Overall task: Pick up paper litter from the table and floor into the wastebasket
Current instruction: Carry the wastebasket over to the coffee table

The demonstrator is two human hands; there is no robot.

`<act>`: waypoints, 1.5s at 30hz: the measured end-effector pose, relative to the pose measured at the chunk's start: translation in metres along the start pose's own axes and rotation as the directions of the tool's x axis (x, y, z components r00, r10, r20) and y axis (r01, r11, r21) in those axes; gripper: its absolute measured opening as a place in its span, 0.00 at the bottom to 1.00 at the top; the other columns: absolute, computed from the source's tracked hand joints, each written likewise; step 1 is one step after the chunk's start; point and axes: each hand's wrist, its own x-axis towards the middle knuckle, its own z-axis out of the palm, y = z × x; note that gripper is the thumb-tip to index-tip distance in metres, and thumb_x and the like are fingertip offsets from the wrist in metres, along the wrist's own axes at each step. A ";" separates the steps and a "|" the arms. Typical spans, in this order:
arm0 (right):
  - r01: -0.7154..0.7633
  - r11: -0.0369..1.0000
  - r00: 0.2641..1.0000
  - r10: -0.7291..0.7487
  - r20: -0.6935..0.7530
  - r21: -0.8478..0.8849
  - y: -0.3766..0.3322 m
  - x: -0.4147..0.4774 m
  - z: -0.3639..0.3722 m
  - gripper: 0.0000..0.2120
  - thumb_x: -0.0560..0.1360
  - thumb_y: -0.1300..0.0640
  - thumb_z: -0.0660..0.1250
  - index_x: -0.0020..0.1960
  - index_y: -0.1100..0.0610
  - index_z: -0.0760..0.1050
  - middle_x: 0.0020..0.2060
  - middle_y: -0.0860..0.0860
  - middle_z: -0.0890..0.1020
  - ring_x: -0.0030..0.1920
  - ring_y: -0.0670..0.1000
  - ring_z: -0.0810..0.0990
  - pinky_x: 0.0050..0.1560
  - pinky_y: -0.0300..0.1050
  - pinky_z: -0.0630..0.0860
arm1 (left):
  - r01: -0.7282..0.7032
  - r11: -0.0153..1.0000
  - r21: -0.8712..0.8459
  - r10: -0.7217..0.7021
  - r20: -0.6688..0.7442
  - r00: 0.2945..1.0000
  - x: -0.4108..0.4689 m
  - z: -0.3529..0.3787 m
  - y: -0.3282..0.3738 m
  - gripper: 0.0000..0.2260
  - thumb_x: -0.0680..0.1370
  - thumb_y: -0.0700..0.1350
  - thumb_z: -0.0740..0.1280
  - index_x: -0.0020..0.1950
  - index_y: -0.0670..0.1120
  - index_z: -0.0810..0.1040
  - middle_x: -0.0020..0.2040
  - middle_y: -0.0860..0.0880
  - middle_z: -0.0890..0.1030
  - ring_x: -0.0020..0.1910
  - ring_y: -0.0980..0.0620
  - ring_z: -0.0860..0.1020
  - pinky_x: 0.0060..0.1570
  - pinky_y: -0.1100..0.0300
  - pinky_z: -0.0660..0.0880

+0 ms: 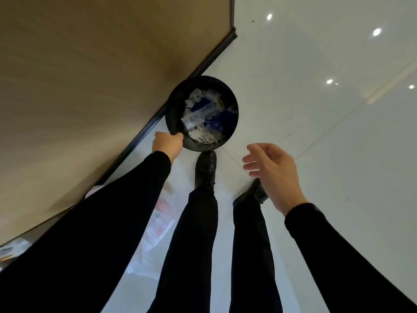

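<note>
Nearest the camera were two legs in black trousers, with long black sleeves on both sides. A clear plastic bag (158, 227) with red print lay on the shiny white floor (316, 132), just left of the legs and partly hidden by the left sleeve. Farther out, two black shoes stood on the floor. The right hand (270, 170) hung in the air with its fingers spread and nothing in it. The left hand (168, 144) gripped the near left rim of the wastebasket (176, 114). The wastebasket was round and black. It sat by the edge of the brown table (90, 75), just past the left shoe (205, 170). Inside it lay paper litter (203, 116), crumpled white bits and blue and white scraps.
</note>
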 end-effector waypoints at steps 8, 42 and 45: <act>-0.017 1.000 1.000 0.018 0.023 -0.017 0.040 0.038 0.019 0.07 0.76 0.53 0.64 0.47 0.54 0.79 0.35 0.46 0.82 0.32 0.40 0.80 0.38 0.35 0.76 | 0.289 0.849 -0.442 -0.200 0.237 0.951 0.057 0.034 -0.024 0.15 0.78 0.44 0.62 0.63 0.40 0.71 0.46 0.42 0.78 0.39 0.48 0.79 0.28 0.59 0.77; 0.126 0.601 0.990 -0.130 -0.059 0.789 -0.233 -0.288 -0.262 0.16 0.68 0.72 0.50 0.52 0.65 0.69 0.49 0.69 0.78 0.36 0.67 0.84 0.32 0.52 0.81 | -0.828 0.558 -0.044 0.738 0.482 0.472 -0.514 -0.091 0.269 0.15 0.76 0.47 0.60 0.38 0.38 0.78 0.27 0.43 0.83 0.25 0.47 0.81 0.23 0.61 0.75; 0.224 0.573 0.975 -0.146 -0.171 0.788 -0.243 -0.321 -0.304 0.14 0.68 0.73 0.50 0.48 0.64 0.69 0.40 0.67 0.83 0.33 0.66 0.84 0.30 0.52 0.81 | -0.892 0.440 -0.101 0.829 0.429 0.359 -0.550 -0.088 0.283 0.15 0.76 0.54 0.61 0.39 0.45 0.79 0.32 0.46 0.85 0.31 0.48 0.82 0.28 0.58 0.76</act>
